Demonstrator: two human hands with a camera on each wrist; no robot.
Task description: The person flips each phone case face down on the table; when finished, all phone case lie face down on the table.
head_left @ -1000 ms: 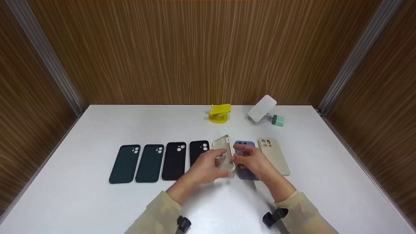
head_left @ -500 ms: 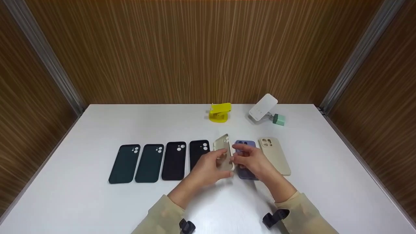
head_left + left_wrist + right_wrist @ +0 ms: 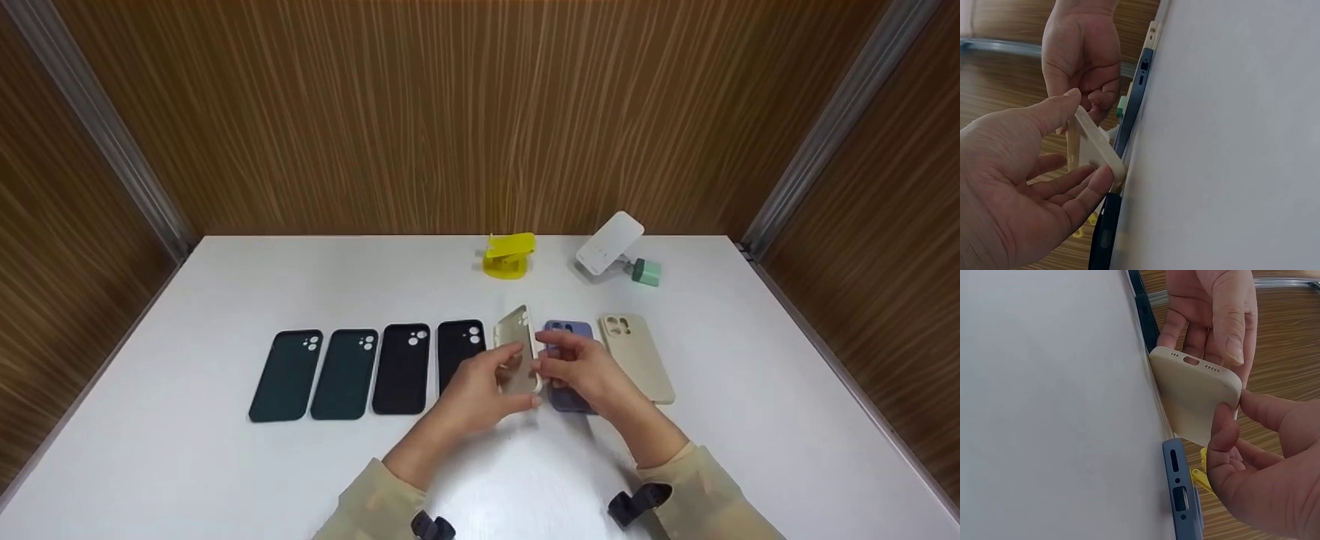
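Note:
A cream phone case [image 3: 516, 328] stands tilted on its long left edge, its hollow side facing left. My right hand [image 3: 592, 371] pinches its raised right edge between thumb and fingers. On the hollow side is my left hand [image 3: 474, 391], its loosely bent fingers touching the case near the lower edge. The left thumb [image 3: 1234, 343] is stretched out just off the end with the charging-port hole. Beneath my right hand lies a purple-blue phone case [image 3: 571, 403], partly covered. A black phone case [image 3: 459, 346] is partly hidden behind my left hand.
Left of the hands lie another black case [image 3: 401, 371] and two dark green cases [image 3: 345, 375], hollow side up. A beige case [image 3: 639, 356] lies at the right, outer side up. Behind stand a yellow phone stand [image 3: 508, 256], a white tilted stand [image 3: 610, 242] and a green block [image 3: 646, 272].
The cream case tips slightly steeper, its right edge still in my right hand. My left hand shifts very slightly right. The whole scene sits a little higher as the head view tilts.

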